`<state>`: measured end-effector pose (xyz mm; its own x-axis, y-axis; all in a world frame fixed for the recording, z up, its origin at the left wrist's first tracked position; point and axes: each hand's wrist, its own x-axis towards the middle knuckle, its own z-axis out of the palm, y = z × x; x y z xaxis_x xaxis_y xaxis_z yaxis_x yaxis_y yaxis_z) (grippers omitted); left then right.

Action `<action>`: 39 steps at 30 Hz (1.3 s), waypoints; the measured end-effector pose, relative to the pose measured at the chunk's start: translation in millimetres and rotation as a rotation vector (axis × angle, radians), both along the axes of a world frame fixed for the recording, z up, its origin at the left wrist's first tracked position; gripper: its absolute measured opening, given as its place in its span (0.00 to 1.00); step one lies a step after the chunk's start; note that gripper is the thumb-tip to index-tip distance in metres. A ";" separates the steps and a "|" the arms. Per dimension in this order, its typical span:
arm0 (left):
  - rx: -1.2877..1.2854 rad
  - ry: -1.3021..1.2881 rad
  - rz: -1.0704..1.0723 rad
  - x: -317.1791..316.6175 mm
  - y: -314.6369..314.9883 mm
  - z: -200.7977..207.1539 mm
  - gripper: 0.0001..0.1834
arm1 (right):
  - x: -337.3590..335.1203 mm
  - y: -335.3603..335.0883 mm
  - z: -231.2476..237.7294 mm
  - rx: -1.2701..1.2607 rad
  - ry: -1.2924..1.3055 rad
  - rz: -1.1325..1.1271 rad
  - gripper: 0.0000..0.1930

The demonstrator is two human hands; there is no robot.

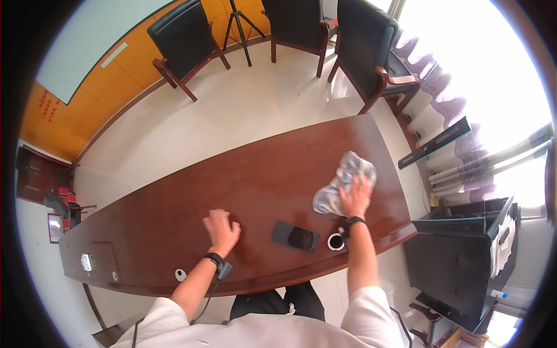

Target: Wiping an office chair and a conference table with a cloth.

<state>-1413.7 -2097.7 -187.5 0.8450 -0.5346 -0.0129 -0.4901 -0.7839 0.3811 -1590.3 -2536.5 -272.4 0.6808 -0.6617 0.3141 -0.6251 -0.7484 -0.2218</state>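
My right hand (355, 200) presses down on a crumpled grey-white patterned cloth (347, 177) toward the right end of the brown wooden table (191, 197). The cloth is slightly blurred and spreads out beyond my fingers. Over the table left of centre, my left hand (221, 231) holds nothing; its fingers are loosely bent, with the thumb apart. Between the two hands lies a dark phone (302, 238) on a dark grey flat piece (281, 233). Close to my right wrist is a white-rimmed round opening or cup with a dark inside (336, 242); I cannot tell which.
A white round fitting (180, 275) and a small white object (86, 262) are on the table's left part. Black chairs (184, 43) and a tripod (237, 26) stand beyond the far edge. A black cabinet (447, 267) stands off the right end, below a long black bar (435, 143).
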 end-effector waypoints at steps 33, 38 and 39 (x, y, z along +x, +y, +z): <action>0.328 -0.016 -0.936 -42.2 -68.3 -3.3 0.40 | -65.8 134.4 51.6 0.210 0.480 0.568 0.67; 0.225 0.033 -0.672 -28.1 37.8 15.1 0.42 | -21.3 175.3 44.3 0.222 0.429 0.659 0.65; 0.202 0.038 -0.611 -28.9 57.0 17.8 0.43 | -12.1 186.4 39.2 0.230 0.380 0.643 0.64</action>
